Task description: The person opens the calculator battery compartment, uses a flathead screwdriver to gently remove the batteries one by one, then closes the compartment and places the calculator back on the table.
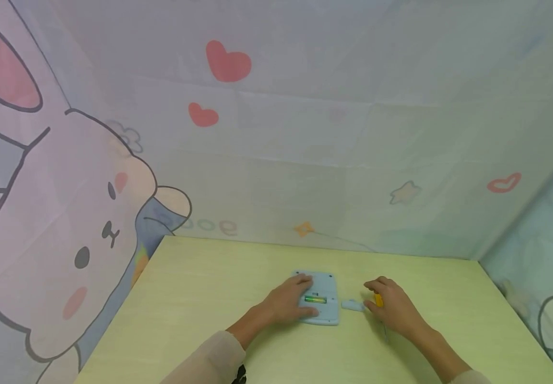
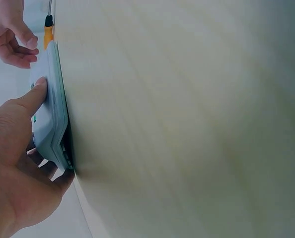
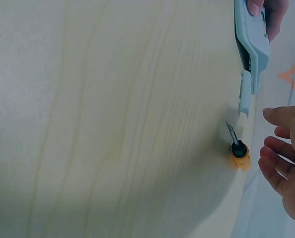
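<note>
A light blue calculator (image 1: 325,314) lies face down on the table, its battery compartment uncovered and a green battery (image 1: 315,300) inside. My left hand (image 1: 283,305) holds the calculator by its left side, thumb on the back and fingers at the far edge, as the left wrist view shows. Just right of the calculator lies its small light blue battery cover (image 1: 352,305). Over a screwdriver with an orange handle (image 1: 378,300) hovers my right hand (image 1: 396,308), fingers loosely bent. In the right wrist view the screwdriver (image 3: 240,148) lies on the table, apart from that hand.
The pale wooden table (image 1: 194,298) ends at the back against a printed cloth (image 1: 305,133) with hearts. A cloth with a large rabbit picture (image 1: 89,224) hangs along the left, and another cloth (image 1: 545,266) closes off the right side.
</note>
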`<state>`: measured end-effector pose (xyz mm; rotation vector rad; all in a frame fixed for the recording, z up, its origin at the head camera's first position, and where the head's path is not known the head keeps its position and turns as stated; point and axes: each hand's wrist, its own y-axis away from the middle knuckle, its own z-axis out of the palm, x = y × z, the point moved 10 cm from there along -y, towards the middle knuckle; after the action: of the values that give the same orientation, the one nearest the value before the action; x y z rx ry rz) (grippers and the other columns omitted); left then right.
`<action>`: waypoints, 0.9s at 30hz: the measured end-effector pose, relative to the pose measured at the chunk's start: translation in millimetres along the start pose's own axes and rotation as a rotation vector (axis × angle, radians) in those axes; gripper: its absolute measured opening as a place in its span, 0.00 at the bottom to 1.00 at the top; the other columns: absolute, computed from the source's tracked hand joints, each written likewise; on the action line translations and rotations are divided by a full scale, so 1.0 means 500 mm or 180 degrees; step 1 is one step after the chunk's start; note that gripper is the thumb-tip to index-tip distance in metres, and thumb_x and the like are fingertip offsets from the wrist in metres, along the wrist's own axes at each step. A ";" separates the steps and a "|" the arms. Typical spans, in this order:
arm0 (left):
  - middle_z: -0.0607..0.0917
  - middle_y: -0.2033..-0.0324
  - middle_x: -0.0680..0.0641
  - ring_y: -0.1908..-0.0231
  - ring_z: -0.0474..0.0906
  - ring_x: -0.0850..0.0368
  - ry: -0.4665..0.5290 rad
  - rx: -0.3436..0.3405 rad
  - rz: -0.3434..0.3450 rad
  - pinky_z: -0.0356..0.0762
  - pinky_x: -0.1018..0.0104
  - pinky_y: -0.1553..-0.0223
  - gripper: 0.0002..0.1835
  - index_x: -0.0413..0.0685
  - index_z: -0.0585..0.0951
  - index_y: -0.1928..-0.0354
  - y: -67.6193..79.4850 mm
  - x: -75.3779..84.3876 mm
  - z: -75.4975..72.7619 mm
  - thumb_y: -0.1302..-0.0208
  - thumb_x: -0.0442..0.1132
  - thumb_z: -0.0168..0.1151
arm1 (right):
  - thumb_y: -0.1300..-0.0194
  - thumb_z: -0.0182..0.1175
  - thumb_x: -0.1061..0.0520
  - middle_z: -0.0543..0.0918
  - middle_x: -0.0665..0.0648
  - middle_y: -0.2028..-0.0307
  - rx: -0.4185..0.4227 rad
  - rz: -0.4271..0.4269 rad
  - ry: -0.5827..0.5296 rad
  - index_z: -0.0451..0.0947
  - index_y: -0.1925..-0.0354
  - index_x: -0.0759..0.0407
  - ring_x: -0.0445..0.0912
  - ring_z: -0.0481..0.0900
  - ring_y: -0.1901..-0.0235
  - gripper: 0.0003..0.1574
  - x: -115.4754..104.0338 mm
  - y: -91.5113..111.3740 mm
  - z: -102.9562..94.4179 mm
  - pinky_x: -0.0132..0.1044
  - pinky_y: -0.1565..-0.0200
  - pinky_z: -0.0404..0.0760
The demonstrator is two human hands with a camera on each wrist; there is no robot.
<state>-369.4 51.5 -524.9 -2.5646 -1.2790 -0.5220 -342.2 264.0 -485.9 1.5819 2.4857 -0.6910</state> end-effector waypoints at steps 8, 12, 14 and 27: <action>0.63 0.27 0.51 0.27 0.57 0.53 0.0008 -0.0011 -0.0004 0.63 0.57 0.32 0.43 0.47 0.65 0.26 -0.001 -0.001 0.002 0.36 0.63 0.62 | 0.41 0.71 0.58 0.82 0.60 0.55 0.0072 0.0018 0.0011 0.81 0.49 0.65 0.55 0.79 0.54 0.22 0.006 0.002 -0.008 0.54 0.52 0.79; 0.63 0.27 0.51 0.27 0.57 0.53 0.0014 -0.0020 -0.0011 0.63 0.57 0.32 0.43 0.47 0.65 0.26 0.000 -0.001 0.002 0.36 0.63 0.62 | 0.40 0.71 0.58 0.82 0.59 0.55 0.0052 0.0047 -0.0019 0.81 0.49 0.65 0.53 0.79 0.56 0.22 0.012 0.003 -0.007 0.51 0.54 0.80; 0.64 0.27 0.50 0.27 0.58 0.53 0.0011 -0.0011 -0.0011 0.63 0.58 0.32 0.43 0.46 0.65 0.27 0.001 0.000 0.001 0.36 0.63 0.62 | 0.40 0.71 0.58 0.82 0.59 0.55 0.0032 0.0076 -0.0029 0.81 0.48 0.65 0.53 0.79 0.57 0.22 0.017 0.004 -0.005 0.50 0.55 0.80; 0.63 0.27 0.50 0.27 0.57 0.52 0.0073 -0.0006 -0.0036 0.62 0.56 0.31 0.43 0.46 0.65 0.26 0.003 -0.001 -0.002 0.35 0.62 0.62 | 0.41 0.71 0.57 0.80 0.56 0.59 0.0069 0.0336 -0.0005 0.81 0.49 0.64 0.48 0.77 0.63 0.22 0.050 0.013 0.002 0.43 0.62 0.79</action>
<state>-368.7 50.1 -524.4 -2.5469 -1.2867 -0.5536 -347.9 286.4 -497.0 1.7048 2.3810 -0.7061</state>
